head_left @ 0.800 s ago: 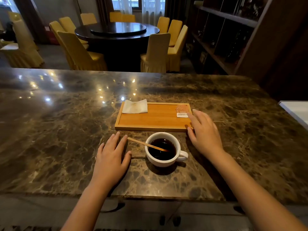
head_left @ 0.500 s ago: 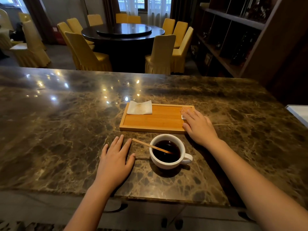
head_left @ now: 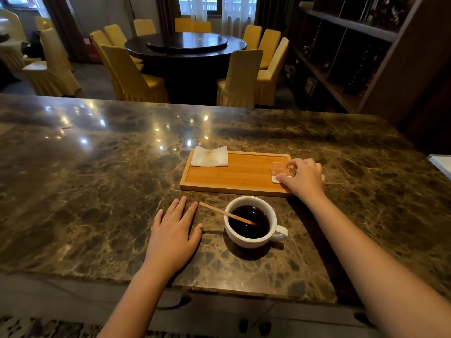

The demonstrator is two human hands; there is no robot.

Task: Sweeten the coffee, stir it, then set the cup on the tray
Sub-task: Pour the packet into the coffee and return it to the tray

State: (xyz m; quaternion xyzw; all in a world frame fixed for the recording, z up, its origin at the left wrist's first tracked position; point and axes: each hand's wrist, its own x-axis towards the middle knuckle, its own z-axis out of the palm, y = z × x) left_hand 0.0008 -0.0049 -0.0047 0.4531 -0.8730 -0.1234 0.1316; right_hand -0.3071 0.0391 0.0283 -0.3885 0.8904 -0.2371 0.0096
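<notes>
- The left hand (head_left: 174,234) lies flat, palm down, on the dark brown veined marble table (head_left: 73,191), fingers spread and holding nothing; it has kept its place just left of the cup while the right hand moved.
- The white ceramic coffee cup (head_left: 252,222) stands on the table near the front edge, full of black coffee, its handle turned right. A thin wooden stir stick (head_left: 227,213) leans in it, the free end pointing left toward the left hand's fingertips without touching them.
- Bare table lies between cup and front edge, and far more to the left.
- The rectangular bamboo tray (head_left: 234,174) sits just beyond the cup, apart from it, its middle unoccupied.
- The right hand (head_left: 303,178) has advanced from the tray's near right corner onto the small pink-and-white sugar packet (head_left: 279,170) at the tray's right end; thumb and forefinger now pinch the packet's right edge, and I cannot tell whether it is lifted.
- A folded white paper napkin (head_left: 210,156) rests on the tray's far left corner.
- Beyond the table's far edge stand yellow-covered chairs (head_left: 240,79) around a dark round dining table (head_left: 186,45).
</notes>
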